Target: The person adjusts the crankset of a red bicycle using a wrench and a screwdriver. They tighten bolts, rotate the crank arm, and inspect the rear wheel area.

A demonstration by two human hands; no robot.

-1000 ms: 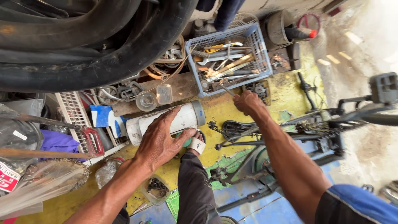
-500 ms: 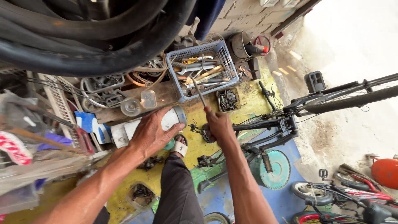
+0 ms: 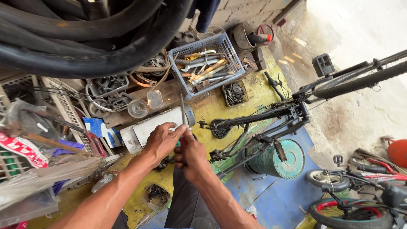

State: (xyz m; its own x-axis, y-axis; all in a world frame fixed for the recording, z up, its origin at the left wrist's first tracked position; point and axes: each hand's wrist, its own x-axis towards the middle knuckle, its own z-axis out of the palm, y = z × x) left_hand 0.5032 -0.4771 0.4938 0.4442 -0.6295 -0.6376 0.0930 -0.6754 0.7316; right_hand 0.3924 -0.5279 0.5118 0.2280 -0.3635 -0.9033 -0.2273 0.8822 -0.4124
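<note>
Seen from above, a person's two bare hands meet near the centre of the view. The left hand [image 3: 161,140] is curled, its thumb and fingertips pinching the lower part of a thin metal tool [image 3: 182,112] that stands nearly upright, its tip pointing to twelve o'clock. The right hand [image 3: 190,154], touching the left at its four o'clock, is closed in a fist around the tool's lower end, which is hidden. Just behind the tool, at about eleven o'clock from the hands, a white cylinder [image 3: 159,123] lies on its side on the yellow floor mat [image 3: 250,95]. At one o'clock sits a blue plastic basket [image 3: 220,42] full of hand tools. At three o'clock a bicycle frame [image 3: 271,118] rests over a teal drum [image 3: 284,159]. Black tyres [image 3: 85,38] fill the top left, at ten to eleven o'clock.
</note>
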